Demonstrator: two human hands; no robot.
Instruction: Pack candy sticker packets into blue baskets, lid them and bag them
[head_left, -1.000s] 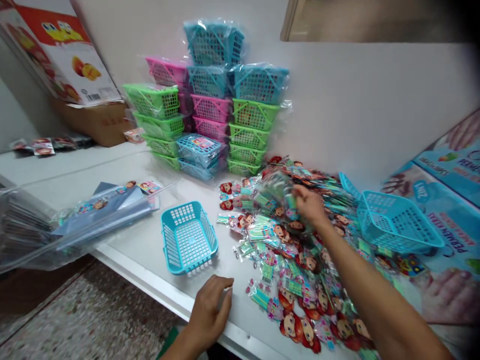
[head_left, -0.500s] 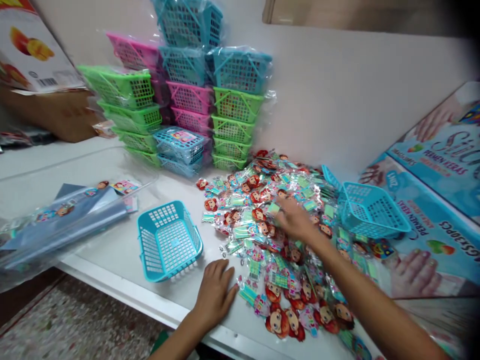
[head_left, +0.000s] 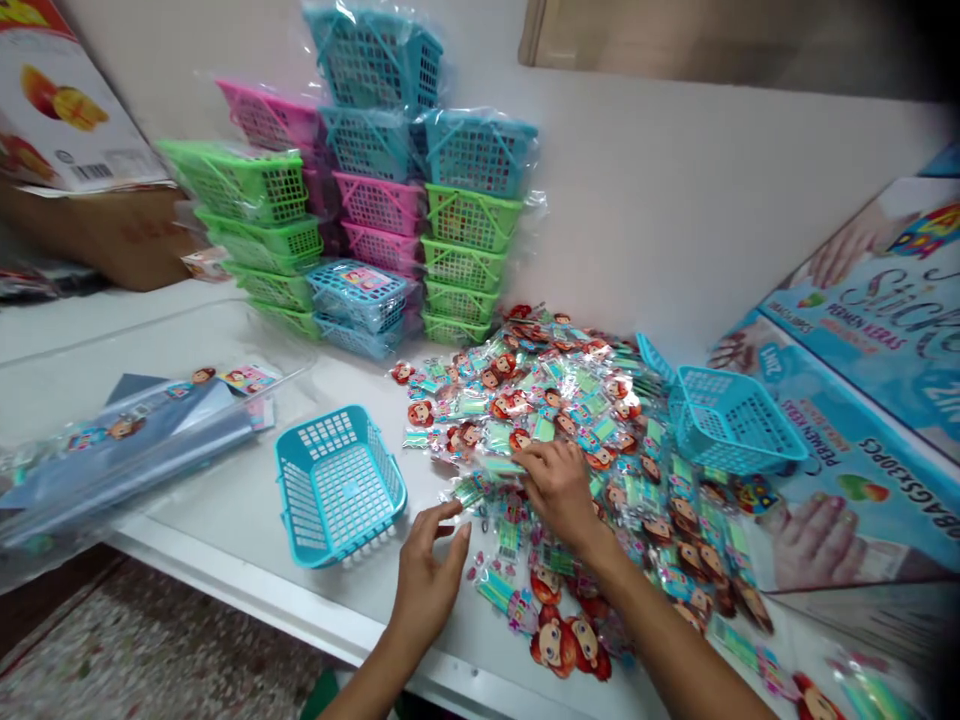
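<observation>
Ungloved and bare-armed on both sides.
At six o'clock, the left hand (head_left: 429, 578) has slim fingers (head_left: 432, 518); at five o'clock, the right hand (head_left: 559, 488) is equally plain, with a slender bare forearm (head_left: 660, 630) widening below the wrist. Whether the green patch (head_left: 321, 695) at seven o'clock is clothing cannot be told.

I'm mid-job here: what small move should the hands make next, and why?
Probably bring the green packet over to the left hand: the right hand seems to pinch it at the left side of the pile, while the left hand waits open, thumb and fingers apart, beside the nearer blue basket.
</observation>
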